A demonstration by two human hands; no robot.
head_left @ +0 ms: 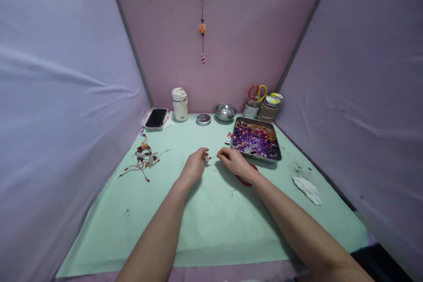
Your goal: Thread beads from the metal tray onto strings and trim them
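The green-covered table (198,229) has a wide bare stretch in front, between the two forearms, and another at the left front, short of the heap of beaded cords (144,158). A bare patch also lies between that heap and the left hand (194,165). Beyond the hands, the middle is open as far as a back row: white bottle (180,106), low round tin (203,118), steel bowl (225,113). To the right, a metal tray of beads (256,140) blocks the way back, with jars (269,108) and upright scissor handles (257,92) behind it. The right forearm (284,202) crosses above a red loop (246,176). Fabric walls (357,97) close both sides and the back.
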